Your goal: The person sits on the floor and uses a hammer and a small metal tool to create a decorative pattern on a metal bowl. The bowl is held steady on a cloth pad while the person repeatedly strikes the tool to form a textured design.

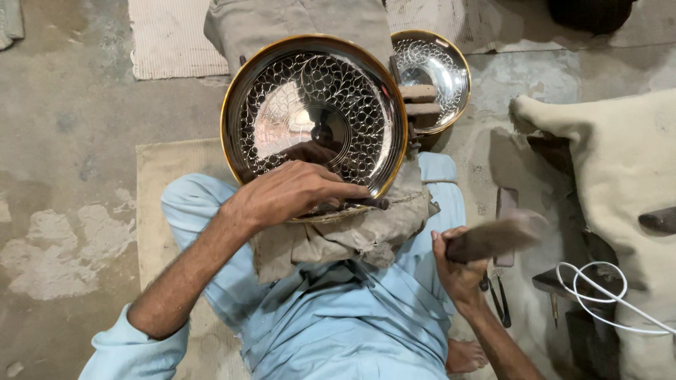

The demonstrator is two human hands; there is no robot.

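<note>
A large round metal tray [315, 112] with a gold rim and an engraved circle pattern rests tilted on a cloth-covered support [338, 236] over my lap. My left hand [289, 191] lies on the tray's lower edge, fingers closed around a thin dark tool [366, 203] pressed against the rim. My right hand [458, 271] is raised beside my right knee, gripping a blurred dark wooden mallet [493, 238]. A second, smaller engraved tray [431, 74] stands behind the first, at its upper right.
Wooden blocks [417, 100] sit between the two trays. A beige cloth-covered mound [620, 176] lies to the right, with a white cable [598, 288] and small metal tools [501, 304] on the floor. A mat [165, 169] lies under me on the concrete floor.
</note>
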